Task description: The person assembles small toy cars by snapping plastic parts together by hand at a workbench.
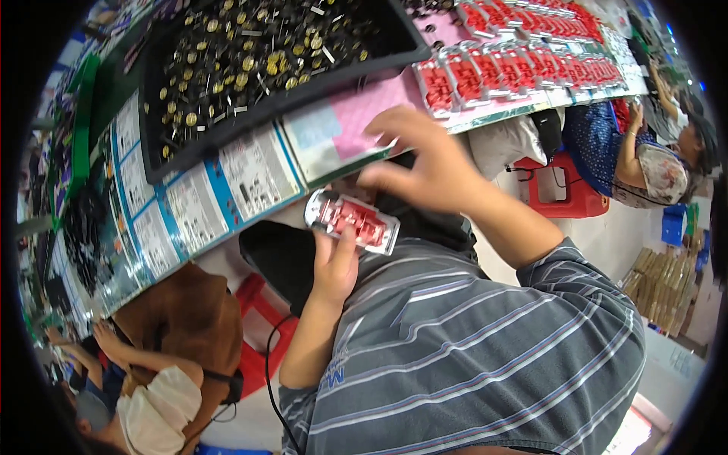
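Observation:
In my left hand [337,265] is a small red and silver toy vehicle chassis [356,221], held in front of my body just off the table's edge. My fingers are wrapped around its near side, thumb on the red part. My right hand [425,163] hangs above and to the right of it, slightly blurred. Its thumb and fingers are spread, and nothing shows between them. Beyond it lies a black tray [163,155] filled with small black parts with yellow discs.
Rows of similar red and silver pieces [500,72] cover the table at the far right. Printed sheets [258,171] line the table edge. A co-worker in a white top [163,406] sits at the lower left, another person [614,152] by a red stool [557,186] at right.

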Demonstrator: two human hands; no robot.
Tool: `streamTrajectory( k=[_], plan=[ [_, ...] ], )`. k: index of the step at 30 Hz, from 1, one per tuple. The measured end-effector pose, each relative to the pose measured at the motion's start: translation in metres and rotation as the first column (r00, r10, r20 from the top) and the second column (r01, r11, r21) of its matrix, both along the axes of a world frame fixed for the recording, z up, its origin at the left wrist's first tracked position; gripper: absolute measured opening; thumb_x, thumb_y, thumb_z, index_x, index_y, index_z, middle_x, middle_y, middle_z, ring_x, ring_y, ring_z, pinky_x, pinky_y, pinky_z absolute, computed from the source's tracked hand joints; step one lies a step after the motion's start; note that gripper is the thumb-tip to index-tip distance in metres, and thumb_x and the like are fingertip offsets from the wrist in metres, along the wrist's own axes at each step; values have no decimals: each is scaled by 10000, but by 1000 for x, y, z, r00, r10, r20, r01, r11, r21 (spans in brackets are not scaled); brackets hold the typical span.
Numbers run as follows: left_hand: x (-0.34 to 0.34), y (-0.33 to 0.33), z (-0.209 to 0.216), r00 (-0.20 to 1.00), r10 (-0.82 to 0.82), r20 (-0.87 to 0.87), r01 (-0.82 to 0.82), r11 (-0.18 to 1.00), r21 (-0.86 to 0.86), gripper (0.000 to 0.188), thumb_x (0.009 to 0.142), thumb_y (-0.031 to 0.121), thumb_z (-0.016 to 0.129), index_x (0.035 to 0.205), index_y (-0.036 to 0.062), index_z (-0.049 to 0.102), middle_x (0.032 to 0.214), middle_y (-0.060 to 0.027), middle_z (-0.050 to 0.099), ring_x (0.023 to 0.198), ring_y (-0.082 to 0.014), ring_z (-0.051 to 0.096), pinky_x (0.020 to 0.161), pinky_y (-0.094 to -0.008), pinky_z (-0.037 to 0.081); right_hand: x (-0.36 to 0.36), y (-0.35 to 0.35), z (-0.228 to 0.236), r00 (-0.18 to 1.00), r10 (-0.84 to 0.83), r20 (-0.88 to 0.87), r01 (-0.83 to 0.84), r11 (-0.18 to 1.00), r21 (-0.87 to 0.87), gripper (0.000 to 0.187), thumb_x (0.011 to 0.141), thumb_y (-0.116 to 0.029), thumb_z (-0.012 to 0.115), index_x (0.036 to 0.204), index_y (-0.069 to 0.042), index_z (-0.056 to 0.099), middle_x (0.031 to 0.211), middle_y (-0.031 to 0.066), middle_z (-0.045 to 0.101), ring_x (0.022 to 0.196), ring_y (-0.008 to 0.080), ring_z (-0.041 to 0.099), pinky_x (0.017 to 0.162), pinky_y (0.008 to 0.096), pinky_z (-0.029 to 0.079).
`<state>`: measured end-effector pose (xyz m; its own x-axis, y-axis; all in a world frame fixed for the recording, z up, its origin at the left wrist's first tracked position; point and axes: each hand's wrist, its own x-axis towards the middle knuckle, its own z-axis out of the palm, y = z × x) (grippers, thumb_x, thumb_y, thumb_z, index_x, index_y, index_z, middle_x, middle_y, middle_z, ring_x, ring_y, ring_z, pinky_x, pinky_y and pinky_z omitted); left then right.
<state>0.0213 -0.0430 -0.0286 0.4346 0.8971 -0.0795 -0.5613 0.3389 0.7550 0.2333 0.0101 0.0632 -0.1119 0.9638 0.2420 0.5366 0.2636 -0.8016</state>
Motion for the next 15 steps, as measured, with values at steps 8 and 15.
streamTrajectory(
  k=[8,15],
  plan=[
    [0,9,9,995,-73,70,77,995,-61,626,1093,293,454,1600,83,153,1394,-181,515,1252,-286,566,1083,-455,456,174,148,-27,750,-367,550,301,930,210,340,873,-167,755,1189,-49,709,1104,177,707,998,343,698,865,417,555],
    [0,6,7,997,-8,-78,10,1000,22,582,1081,408,451,1519,62,290,1400,-208,524,1217,-274,590,1041,-418,493,174,158,-32,983,-140,118,82,913,399,130,840,10,651,936,3,738,911,223,702,864,382,682,769,420,537]
  ],
)
